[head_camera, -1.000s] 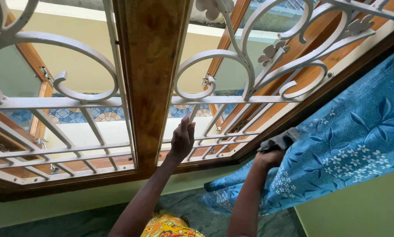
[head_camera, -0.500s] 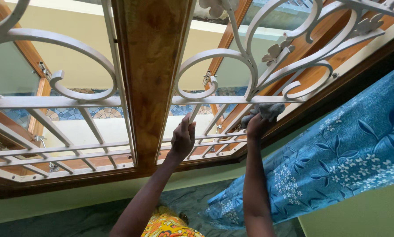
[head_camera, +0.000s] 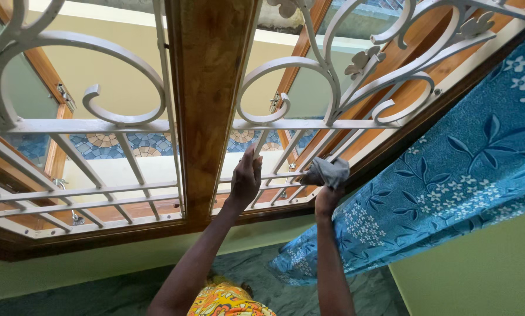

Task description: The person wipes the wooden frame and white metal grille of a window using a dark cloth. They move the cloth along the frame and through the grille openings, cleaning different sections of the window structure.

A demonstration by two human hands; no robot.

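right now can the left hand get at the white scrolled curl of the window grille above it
Probably yes. The left hand already grips a slanted white bar of the same grille, and the white scrolled curl sits just above it with only open gaps between. The right hand, holding a grey cloth, is off to the side.

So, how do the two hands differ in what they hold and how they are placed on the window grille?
The left hand is bare and closes its fingers on a slanted white bar of the grille, while the right hand grips a crumpled grey cloth and presses it against the lower bars. The left hand sits nearer the wooden post; the right hand is nearer the blue floral curtain. Both reach up to the same grille panel.
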